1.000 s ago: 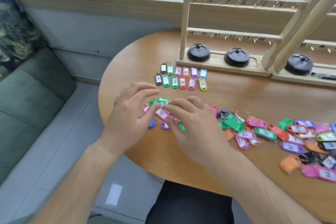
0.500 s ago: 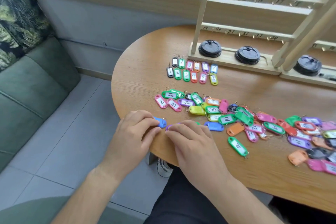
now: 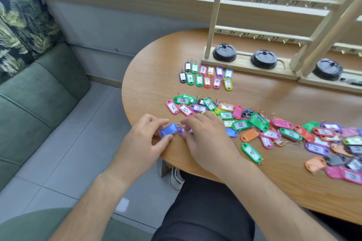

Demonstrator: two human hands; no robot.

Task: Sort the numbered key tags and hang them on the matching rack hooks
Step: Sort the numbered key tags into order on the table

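The blue tag (image 3: 168, 129) shows its blank back, so the step in hand looks like turning it over to read the number. This is best done with a light roll between thumb and fingertips, keeping it low over the table (image 3: 148, 84) near its front-left edge so that a slip does not send it to the floor. Once read, it should go in order beside the rows (image 3: 205, 76) laid out toward the back edge, in front of the rack (image 3: 215, 15). It should not go back into the pile (image 3: 274, 129) spread along the front toward the right.

The left hand (image 3: 144, 141) is narrowly closed, with thumb below and fingers above pinching the blue tag. The right hand (image 3: 208, 139) lies just beside it, fingers curled down. Forefinger and thumb hold a purple tag (image 3: 182, 131) whose ring touches the blue one. The tag's face is hidden under the fingers, so its number cannot be read.
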